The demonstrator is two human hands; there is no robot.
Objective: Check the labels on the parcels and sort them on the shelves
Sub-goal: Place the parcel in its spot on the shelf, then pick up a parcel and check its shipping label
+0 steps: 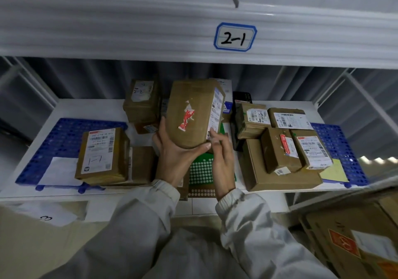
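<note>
blue mats (64,134) (perforated), green mat (201,171)

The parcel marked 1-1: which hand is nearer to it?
Left. The left hand holds the raised parcel just right of the 1-1 parcel; the right hand is farther right.

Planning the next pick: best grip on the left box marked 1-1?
Probably the two short ends of the box, coming from above. Its label faces up and it lies tilted on another parcel close on its right, leaving no gap for fingers there.
</note>
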